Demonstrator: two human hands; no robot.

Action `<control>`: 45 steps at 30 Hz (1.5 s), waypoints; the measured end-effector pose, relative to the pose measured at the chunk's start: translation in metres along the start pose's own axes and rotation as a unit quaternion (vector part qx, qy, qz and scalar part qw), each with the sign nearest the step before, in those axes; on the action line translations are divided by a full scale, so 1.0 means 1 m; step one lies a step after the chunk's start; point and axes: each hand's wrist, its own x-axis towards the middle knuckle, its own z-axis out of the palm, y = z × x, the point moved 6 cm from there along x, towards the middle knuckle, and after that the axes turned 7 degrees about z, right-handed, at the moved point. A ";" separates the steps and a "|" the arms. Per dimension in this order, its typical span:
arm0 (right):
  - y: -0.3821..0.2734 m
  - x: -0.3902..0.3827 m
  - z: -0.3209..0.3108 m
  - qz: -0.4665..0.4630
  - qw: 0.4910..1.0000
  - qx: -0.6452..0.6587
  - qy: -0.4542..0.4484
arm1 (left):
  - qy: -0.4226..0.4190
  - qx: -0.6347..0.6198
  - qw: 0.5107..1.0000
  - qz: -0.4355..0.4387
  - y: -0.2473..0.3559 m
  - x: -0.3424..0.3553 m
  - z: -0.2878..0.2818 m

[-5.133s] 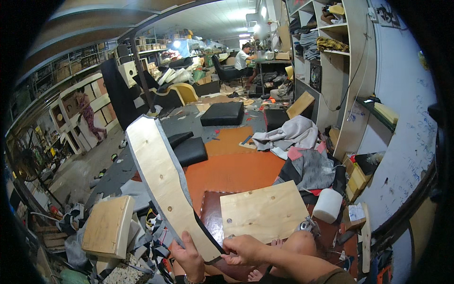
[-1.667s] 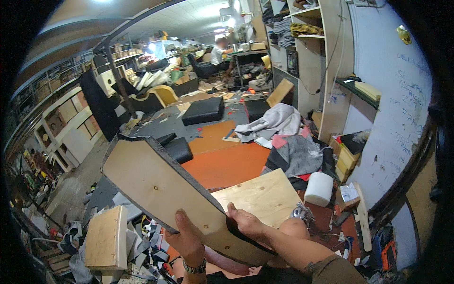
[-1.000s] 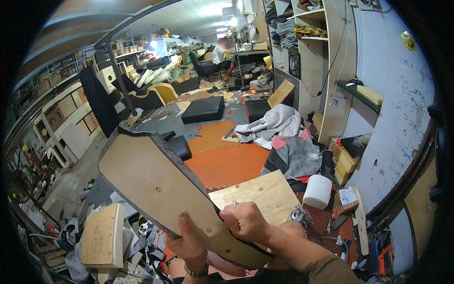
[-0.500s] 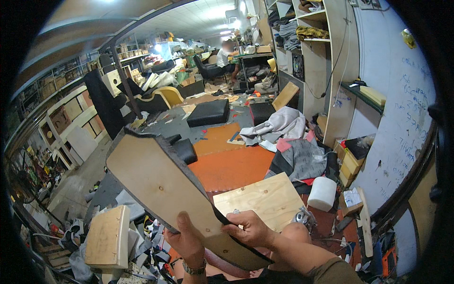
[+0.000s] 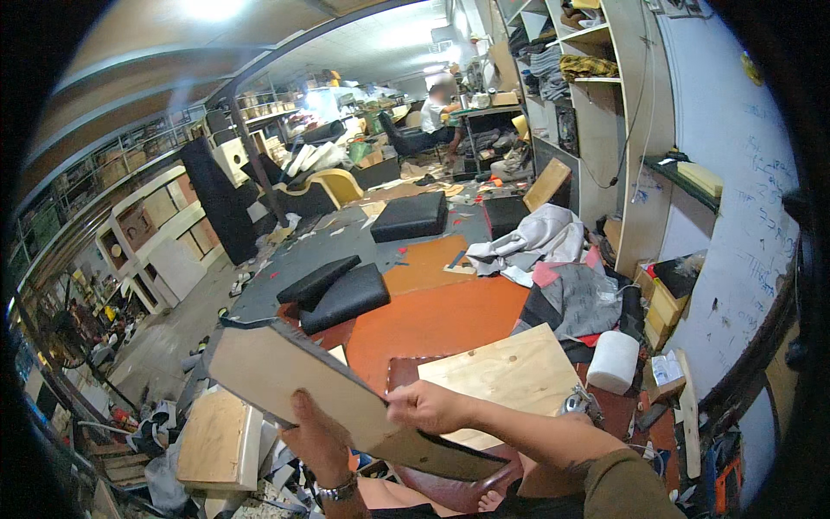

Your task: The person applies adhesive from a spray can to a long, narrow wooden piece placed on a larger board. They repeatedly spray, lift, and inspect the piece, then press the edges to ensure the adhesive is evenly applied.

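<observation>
Across my lap lies a long, angled wooden board (image 5: pixel 285 368), its bare tan face up and dark grey fabric (image 5: pixel 350 374) along its edges. My left hand (image 5: pixel 318 439), with a watch on the wrist, grips the board's near edge, thumb pressed on the wood. My right hand (image 5: pixel 430 406) is closed in a pinch at the far edge, on the dark fabric there. Its fingertips are partly hidden. Just beyond that hand rests a light plywood sheet (image 5: pixel 506 381). A metal tool (image 5: pixel 575 403), perhaps a staple gun, lies by my right knee.
Black padded cushions (image 5: pixel 346 298) and an orange sheet (image 5: pixel 450 316) lie ahead on the floor. Grey cloth (image 5: pixel 575 298) and a white roll (image 5: pixel 613 362) are at the right. A wood-topped block (image 5: pixel 218 439) stands left amid scraps. A person (image 5: pixel 437 112) sits far back.
The board's far end has dropped and the board now lies flatter. My right hand has moved a little left along its edge. The view has shifted, showing more of the black cushions.
</observation>
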 end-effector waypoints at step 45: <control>0.011 -0.012 -0.014 -0.017 0.990 0.142 0.004 | -0.078 -0.053 0.994 0.054 0.010 -0.009 0.013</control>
